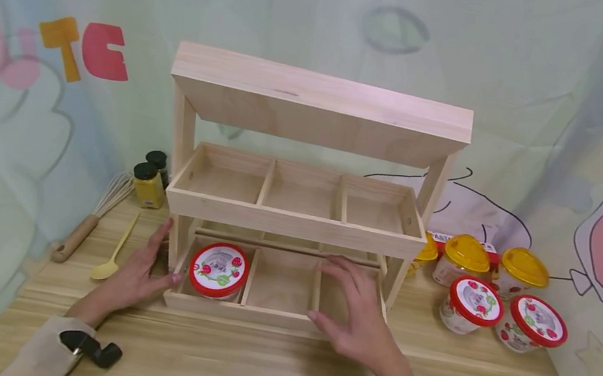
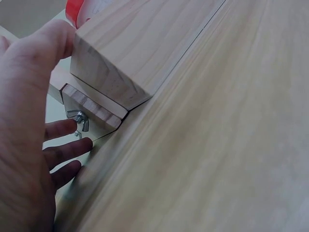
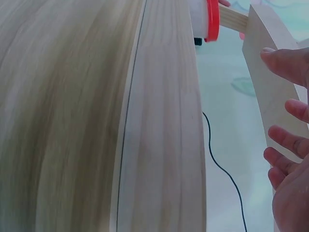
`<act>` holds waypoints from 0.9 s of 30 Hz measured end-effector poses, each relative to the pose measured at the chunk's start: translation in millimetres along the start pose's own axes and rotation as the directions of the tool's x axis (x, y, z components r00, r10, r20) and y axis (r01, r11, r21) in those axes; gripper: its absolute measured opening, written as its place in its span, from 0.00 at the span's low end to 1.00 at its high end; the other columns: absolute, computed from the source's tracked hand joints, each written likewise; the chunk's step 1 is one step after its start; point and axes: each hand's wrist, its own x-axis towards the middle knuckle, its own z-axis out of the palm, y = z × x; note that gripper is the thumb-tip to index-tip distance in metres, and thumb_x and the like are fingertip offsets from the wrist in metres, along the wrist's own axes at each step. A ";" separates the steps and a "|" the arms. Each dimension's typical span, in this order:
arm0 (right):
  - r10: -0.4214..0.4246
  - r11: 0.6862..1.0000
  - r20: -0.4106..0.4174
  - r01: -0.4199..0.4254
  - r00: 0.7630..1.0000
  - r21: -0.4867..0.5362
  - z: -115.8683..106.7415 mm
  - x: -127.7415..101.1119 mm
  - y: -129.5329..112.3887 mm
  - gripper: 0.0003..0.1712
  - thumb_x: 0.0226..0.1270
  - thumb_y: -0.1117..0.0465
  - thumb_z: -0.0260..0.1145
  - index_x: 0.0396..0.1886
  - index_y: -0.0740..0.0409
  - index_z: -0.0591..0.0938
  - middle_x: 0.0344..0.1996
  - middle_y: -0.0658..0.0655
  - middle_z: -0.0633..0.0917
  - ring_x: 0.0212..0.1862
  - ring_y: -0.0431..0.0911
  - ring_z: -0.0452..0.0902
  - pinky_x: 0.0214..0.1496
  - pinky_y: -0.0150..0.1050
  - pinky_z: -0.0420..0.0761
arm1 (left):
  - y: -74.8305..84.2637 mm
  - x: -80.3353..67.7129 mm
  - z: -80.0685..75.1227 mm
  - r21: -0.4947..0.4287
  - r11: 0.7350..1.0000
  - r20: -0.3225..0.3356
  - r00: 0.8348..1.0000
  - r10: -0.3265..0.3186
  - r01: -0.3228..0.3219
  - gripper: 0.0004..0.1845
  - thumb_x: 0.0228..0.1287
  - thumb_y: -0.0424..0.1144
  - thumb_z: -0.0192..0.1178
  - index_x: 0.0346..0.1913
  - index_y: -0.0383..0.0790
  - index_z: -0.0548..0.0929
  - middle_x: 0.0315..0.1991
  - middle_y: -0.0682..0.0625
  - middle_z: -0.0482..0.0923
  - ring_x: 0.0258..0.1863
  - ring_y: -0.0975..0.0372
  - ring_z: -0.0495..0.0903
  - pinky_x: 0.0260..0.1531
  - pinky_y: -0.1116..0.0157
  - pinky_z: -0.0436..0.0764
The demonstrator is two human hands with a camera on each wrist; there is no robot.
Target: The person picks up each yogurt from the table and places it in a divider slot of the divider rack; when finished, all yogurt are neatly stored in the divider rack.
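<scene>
The wooden rack (image 1: 297, 214) stands upright on the table (image 1: 273, 367), its long axis running left to right across the view and its open trays facing up and toward the person; a slanted top board spans both uprights. The lower tray has three compartments: the left one holds a red-lidded cup (image 1: 218, 270), lid up, and the middle and right ones show bare wood. The left hand (image 1: 136, 277) lies flat on the table just beside the rack's left front corner, fingers straight and spread, thumb against the front of that corner; it grips nothing. In the left wrist view, a wing nut (image 2: 80, 121) sits on the rack's side beside the fingertips. The right hand (image 1: 354, 318) is over the right compartment, fingers relaxed and slightly bent, holding nothing; whether it touches the tray rail cannot be told. To the rack's right, two more red-lidded cups (image 1: 503, 315) and several yellow-lidded cups (image 1: 493, 264) stand near but apart from it. To its left, a whisk (image 1: 93, 214), a yellow spoon (image 1: 114, 250) and two spice jars (image 1: 151, 181) lie close. A fabric backdrop rises directly behind. Bare table extends in front of the rack to the near edge.
</scene>
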 end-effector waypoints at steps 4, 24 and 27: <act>0.019 1.000 -0.009 -0.019 1.000 0.006 -8.9 -5.0 4.3 0.43 0.56 0.51 0.83 0.72 0.49 0.77 0.75 0.58 0.77 0.76 0.55 0.69 0.76 0.55 0.65 | 1.6 1.0 0.9 -0.007 1.000 0.004 1.000 0.003 -0.003 0.67 0.57 0.38 0.78 0.88 0.46 0.38 0.72 0.23 0.71 0.65 0.31 0.80 0.72 0.51 0.76; 0.153 0.988 -0.052 -0.154 0.987 -0.016 -45.1 -27.3 16.8 0.43 0.55 0.56 0.84 0.71 0.51 0.78 0.75 0.57 0.76 0.76 0.56 0.69 0.79 0.50 0.66 | 0.5 1.2 1.2 -0.022 1.000 0.008 1.000 -0.005 0.005 0.67 0.57 0.36 0.77 0.88 0.46 0.37 0.71 0.20 0.70 0.64 0.28 0.79 0.60 0.24 0.73; 0.180 0.983 -0.063 -0.181 0.982 -0.012 -49.1 -33.5 20.7 0.44 0.54 0.57 0.85 0.72 0.49 0.78 0.75 0.57 0.76 0.77 0.56 0.69 0.81 0.46 0.65 | 0.5 0.9 1.3 -0.029 1.000 0.010 1.000 -0.007 0.008 0.68 0.57 0.36 0.78 0.88 0.46 0.37 0.71 0.20 0.69 0.65 0.28 0.78 0.60 0.23 0.72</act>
